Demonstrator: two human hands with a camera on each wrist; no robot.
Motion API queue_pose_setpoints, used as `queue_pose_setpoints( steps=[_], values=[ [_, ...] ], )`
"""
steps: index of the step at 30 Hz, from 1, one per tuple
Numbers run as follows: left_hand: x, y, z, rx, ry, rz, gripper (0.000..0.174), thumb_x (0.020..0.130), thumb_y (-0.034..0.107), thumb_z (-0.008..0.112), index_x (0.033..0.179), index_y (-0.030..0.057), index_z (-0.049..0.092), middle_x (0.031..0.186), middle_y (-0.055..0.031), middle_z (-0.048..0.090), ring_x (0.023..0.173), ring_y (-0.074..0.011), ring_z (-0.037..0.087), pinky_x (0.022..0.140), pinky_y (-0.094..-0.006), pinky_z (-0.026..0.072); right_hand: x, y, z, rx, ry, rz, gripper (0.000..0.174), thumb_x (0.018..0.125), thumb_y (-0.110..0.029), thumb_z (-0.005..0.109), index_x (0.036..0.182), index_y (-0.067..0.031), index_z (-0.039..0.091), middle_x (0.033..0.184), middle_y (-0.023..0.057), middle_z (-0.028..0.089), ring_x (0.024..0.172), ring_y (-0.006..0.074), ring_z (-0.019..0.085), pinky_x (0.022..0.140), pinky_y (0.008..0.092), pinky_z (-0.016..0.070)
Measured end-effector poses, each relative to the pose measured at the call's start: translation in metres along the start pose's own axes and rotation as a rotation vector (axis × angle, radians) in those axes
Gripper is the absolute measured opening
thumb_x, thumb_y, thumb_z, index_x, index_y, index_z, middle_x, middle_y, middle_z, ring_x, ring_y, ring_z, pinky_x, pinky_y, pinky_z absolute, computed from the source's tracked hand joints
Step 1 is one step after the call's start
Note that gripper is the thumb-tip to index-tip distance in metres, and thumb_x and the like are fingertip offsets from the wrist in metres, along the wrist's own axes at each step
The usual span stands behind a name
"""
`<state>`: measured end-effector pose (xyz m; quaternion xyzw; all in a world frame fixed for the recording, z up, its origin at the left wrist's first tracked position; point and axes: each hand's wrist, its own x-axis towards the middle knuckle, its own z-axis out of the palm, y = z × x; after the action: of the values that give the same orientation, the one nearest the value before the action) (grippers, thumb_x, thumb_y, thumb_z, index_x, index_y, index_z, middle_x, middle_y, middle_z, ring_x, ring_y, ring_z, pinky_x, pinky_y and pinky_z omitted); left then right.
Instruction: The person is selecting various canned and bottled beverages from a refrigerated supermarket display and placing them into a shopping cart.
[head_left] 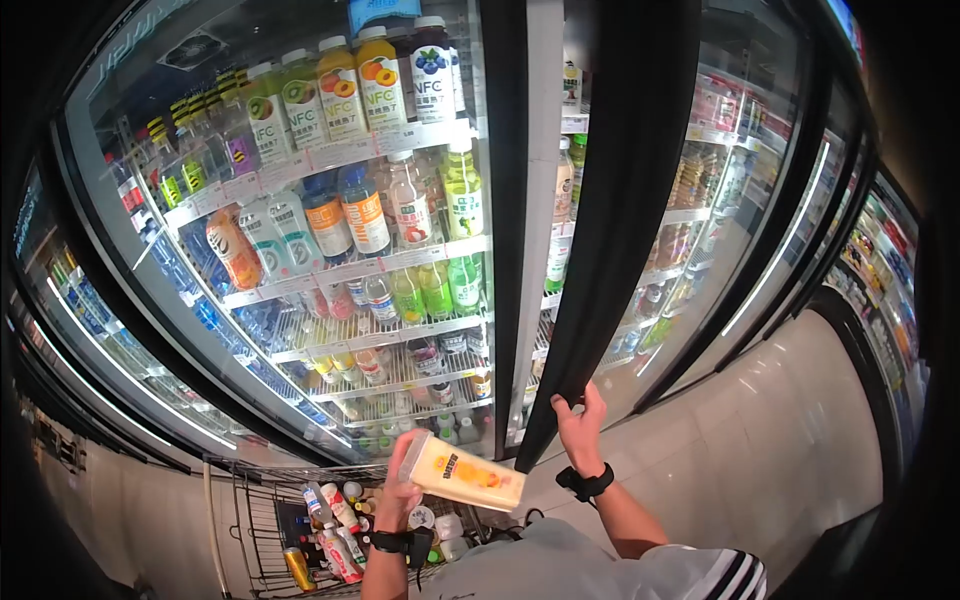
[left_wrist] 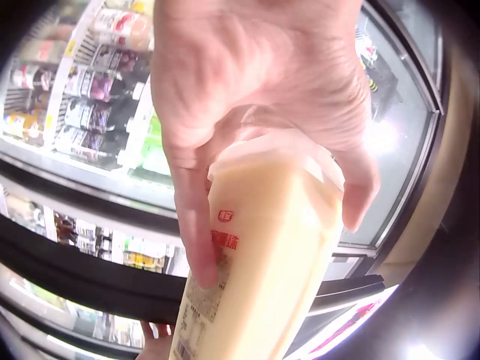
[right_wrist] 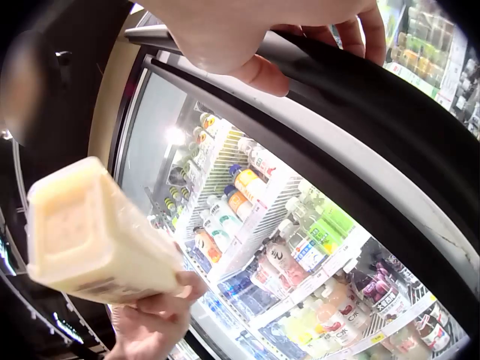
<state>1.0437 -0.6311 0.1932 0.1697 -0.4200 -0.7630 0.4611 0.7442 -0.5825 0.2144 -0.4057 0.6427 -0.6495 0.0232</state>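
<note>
My left hand (head_left: pixel 396 492) grips a square-sided bottle of pale yellow drink (head_left: pixel 468 478) by its top end. Orange fruit is printed on the bottle's side, and it lies tilted in front of my body. In the left wrist view, fingers and thumb (left_wrist: pixel 358 187) reach down around the bottle's translucent top. My right hand (head_left: pixel 582 425) holds the black-edged glass fridge door (head_left: pixel 610 200) by its edge. The right wrist view shows that thumb (right_wrist: pixel 262 75) on the near side of the edge, with the fingers over the far side.
Shelves of drink bottles (head_left: pixel 365 210) fill the fridge in front. A wire shopping cart (head_left: pixel 240 520) stands low on the left with several bottles and a gold can (head_left: pixel 298 568) inside. More glass-door fridges line both sides. Shiny tiled floor (head_left: pixel 750 420) stretches to the right.
</note>
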Motion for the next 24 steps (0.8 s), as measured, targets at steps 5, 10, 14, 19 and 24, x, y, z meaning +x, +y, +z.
queue_pose_setpoints(
  steps=[5, 10, 14, 19, 24],
  values=[
    [0.020, -0.018, 0.046, -0.146, -0.149, -0.163, 0.103, 0.053, 0.023, 0.080, 0.143, 0.0053, 0.033, 0.130, -0.0079, 0.047, 0.125, -0.0222, 0.049, 0.107, -0.0365, 0.0409, -0.020, -0.016, -0.040, 0.061, -0.064, 0.120, 0.025, 0.076, -0.003, 0.070, 0.101, -0.0012, 0.064, 0.088, 0.0107, 0.065, 0.079, 0.0213, 0.061, 0.073, 0.0326, 0.0486],
    [0.009, -0.051, 0.067, -0.294, -0.201, -0.276, 0.105, 0.050, 0.012, 0.077, 0.145, 0.0085, 0.032, 0.135, -0.0052, 0.046, 0.131, -0.0232, 0.044, 0.111, -0.0375, 0.0359, -0.045, -0.034, -0.080, 0.387, -0.066, 0.369, 0.011, 0.084, -0.005, 0.065, 0.093, -0.0014, 0.060, 0.086, 0.0014, 0.061, 0.080, 0.0121, 0.055, 0.076, 0.0274, 0.0442],
    [0.002, -0.072, 0.085, -0.243, -0.287, -0.334, 0.105, 0.052, 0.009, 0.078, 0.146, 0.0083, 0.031, 0.137, -0.0043, 0.044, 0.132, -0.0206, 0.043, 0.109, -0.0345, 0.0362, -0.061, -0.040, -0.111, 0.576, -0.034, 0.526, 0.007, 0.086, -0.009, 0.062, 0.087, -0.0051, 0.056, 0.086, -0.0027, 0.052, 0.083, 0.0081, 0.046, 0.076, 0.0244, 0.0371],
    [0.003, -0.106, 0.098, -0.284, -0.349, -0.411, 0.103, 0.058, 0.009, 0.078, 0.149, 0.0139, 0.029, 0.142, -0.0046, 0.041, 0.136, -0.0233, 0.039, 0.110, -0.0409, 0.0369, -0.078, -0.055, -0.136, 0.556, -0.031, 0.587, 0.031, 0.087, -0.012, 0.056, 0.117, -0.0032, 0.059, 0.108, 0.0026, 0.060, 0.101, 0.0126, 0.054, 0.090, 0.0277, 0.0425],
    [-0.003, -0.102, 0.103, -0.210, -0.437, -0.507, 0.095, 0.068, 0.022, 0.078, 0.148, 0.0189, 0.027, 0.144, -0.0068, 0.039, 0.139, -0.0289, 0.036, 0.110, -0.0513, 0.0376, -0.086, -0.064, -0.145, 0.577, 0.053, 0.537, 0.022, 0.079, -0.004, 0.060, 0.101, -0.0045, 0.057, 0.095, 0.0024, 0.059, 0.091, 0.0120, 0.053, 0.082, 0.0262, 0.0415]
  ],
)
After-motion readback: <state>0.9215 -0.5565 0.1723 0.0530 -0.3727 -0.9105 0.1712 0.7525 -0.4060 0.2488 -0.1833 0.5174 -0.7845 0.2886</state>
